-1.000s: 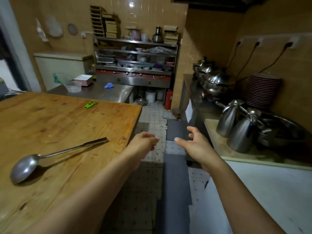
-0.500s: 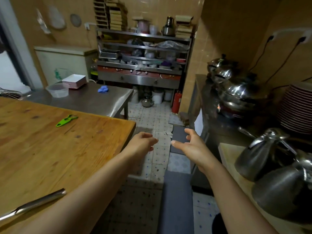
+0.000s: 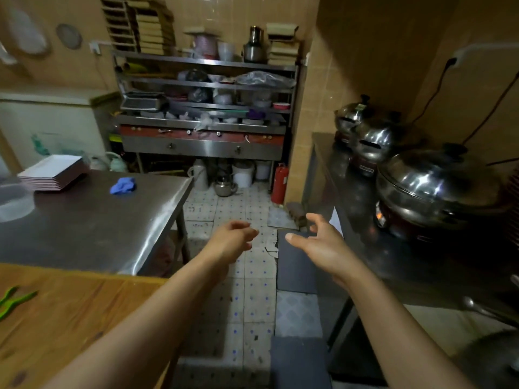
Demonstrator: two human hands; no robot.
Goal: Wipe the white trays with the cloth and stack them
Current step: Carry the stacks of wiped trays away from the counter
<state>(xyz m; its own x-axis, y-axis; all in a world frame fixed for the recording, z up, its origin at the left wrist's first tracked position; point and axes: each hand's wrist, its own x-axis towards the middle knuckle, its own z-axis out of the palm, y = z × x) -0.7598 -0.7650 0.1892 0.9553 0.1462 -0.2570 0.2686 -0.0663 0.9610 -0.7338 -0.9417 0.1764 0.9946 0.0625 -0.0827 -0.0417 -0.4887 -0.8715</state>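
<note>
Stack of square white trays with reddish undersides on far left corner of grey stainless-steel tabletop. Crumpled blue cloth on same tabletop, right of tray stack, apart from it. Left hand in air past tabletop's right edge, over tiled floor; fingers loosely curled, holding nothing. Right hand further right of tabletop, fingers spread, empty. Both hands well apart from trays and cloth.

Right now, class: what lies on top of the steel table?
On the steel table: a stack of white trays, a blue cloth beside it, and a blurred clear container. The frame edge hides its far left.
</note>
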